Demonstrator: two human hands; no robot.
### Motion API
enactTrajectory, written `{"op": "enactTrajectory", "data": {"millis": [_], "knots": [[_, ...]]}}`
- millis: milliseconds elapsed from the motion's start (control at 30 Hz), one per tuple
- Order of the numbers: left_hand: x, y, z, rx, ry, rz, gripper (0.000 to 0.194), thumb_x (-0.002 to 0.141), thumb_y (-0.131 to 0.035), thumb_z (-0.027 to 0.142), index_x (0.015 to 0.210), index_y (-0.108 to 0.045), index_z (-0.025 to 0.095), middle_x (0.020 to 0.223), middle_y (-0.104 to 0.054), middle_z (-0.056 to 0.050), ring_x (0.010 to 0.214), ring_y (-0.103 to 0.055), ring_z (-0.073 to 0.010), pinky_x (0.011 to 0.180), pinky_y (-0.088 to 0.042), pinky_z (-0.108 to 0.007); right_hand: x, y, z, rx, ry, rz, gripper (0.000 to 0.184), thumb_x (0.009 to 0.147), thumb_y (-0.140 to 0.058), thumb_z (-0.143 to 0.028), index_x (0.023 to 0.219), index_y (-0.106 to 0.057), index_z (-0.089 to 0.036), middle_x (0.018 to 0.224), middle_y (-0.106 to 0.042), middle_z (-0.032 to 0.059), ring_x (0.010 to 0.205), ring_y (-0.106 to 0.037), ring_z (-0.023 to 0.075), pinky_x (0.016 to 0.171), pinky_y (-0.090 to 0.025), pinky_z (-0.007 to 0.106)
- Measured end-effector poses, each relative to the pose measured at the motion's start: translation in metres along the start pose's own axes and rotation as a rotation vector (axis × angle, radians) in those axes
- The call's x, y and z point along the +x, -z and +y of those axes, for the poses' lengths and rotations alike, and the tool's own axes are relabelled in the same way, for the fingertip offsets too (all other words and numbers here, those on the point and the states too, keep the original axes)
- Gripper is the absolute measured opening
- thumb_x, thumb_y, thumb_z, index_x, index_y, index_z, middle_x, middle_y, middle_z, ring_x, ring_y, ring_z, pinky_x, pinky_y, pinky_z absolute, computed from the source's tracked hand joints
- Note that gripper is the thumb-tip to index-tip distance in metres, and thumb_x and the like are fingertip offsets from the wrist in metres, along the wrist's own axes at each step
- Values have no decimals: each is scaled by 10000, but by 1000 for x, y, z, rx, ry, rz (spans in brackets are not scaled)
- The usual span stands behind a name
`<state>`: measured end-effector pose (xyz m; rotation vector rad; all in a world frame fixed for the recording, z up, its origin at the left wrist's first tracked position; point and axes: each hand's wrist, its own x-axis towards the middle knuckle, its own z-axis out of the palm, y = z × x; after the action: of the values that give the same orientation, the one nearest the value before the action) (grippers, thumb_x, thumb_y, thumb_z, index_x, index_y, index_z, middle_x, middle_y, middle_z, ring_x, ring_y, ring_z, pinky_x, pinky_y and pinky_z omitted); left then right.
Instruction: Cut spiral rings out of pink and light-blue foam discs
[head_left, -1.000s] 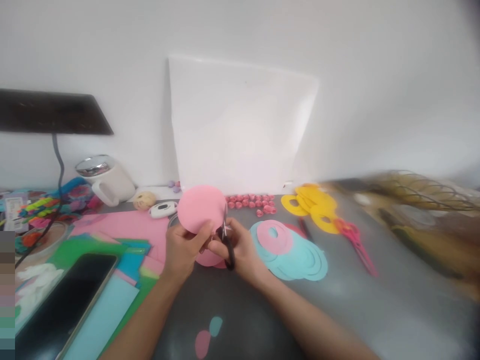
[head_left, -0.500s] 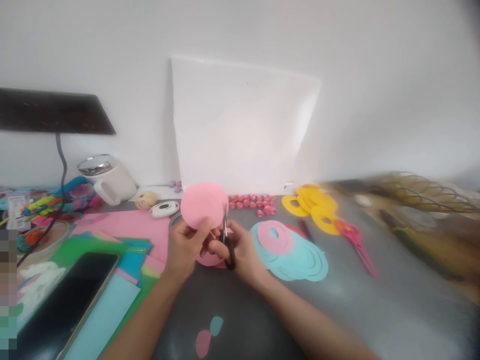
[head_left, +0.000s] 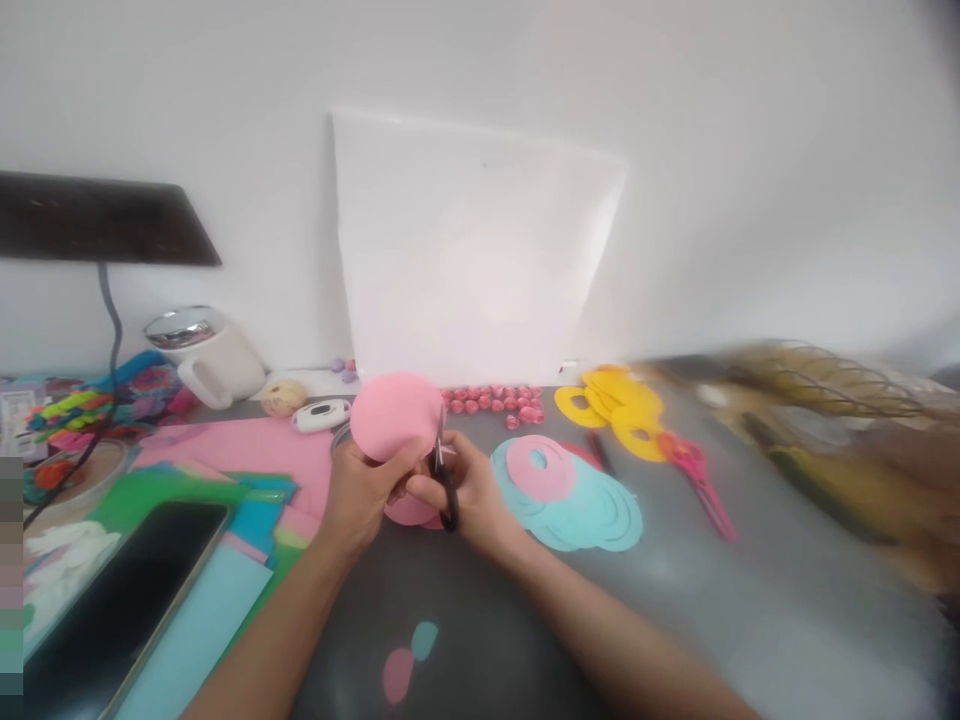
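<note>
Where the worktop (head_left: 465, 650) runs up to the white panel (head_left: 480, 250), our left hand (head_left: 361, 495) and right hand (head_left: 476, 495) are closed, respectively, on a pink paper disc (head_left: 396, 410) and black-handled scissors (head_left: 450, 505), before the panel's lower left corner. Against the panel, the disc has just dipped slightly; we judge the work barely advanced.

Soft bright light, sheen on white sheet (head_left: 480, 245), right side blurred

The pink disc (head_left: 396, 412) looks like matt paper, the scissor handle (head_left: 451, 503) smooth plastic.
</note>
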<state>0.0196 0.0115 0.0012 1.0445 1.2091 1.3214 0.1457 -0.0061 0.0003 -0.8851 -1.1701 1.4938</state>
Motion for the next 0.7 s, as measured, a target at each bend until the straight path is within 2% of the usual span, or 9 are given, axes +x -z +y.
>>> {"op": "enactTrajectory", "data": {"millis": [167, 333, 567, 700], "knots": [[1, 2, -3, -6, -10, -2, 292, 588, -766, 332, 512, -601, 103, 436, -533, -3, 392, -458, -96, 367, -371, -220, 0, 0, 1, -24, 13, -6, 450, 610, -778, -443, 835, -466, -210, 531, -447, -94, 466, -381, 84, 512, -368, 240], [2, 2, -3, -11, -29, -10, 295, 601, -758, 330, 514, -583, 109, 435, -508, 10, 393, -436, -82, 375, -363, -214, -1, 0, 1, -55, -3, 9, 426, 620, -762, -439, 821, -463, -211, 538, -483, -79, 483, -411, 93, 494, -375, 232], [1, 2, -1, -17, -43, -22, 304, 627, -742, 331, 504, -563, 118, 425, -495, 14, 384, -420, -75, 370, -346, -211, -1, 0, 7, -69, -14, 34, 390, 671, -719, -466, 850, -488, -209, 558, -510, -50, 579, -539, 150, 535, -433, 265], [-1, 1, 0, -33, -30, -93, 296, 678, -708, 339, 520, -584, 121, 466, -547, -8, 383, -447, -86, 356, -336, -215, -1, -1, 5, -60, -13, 42, 400, 649, -744, -442, 848, -503, -193, 617, -582, -18, 582, -559, 146, 562, -441, 273]]}}
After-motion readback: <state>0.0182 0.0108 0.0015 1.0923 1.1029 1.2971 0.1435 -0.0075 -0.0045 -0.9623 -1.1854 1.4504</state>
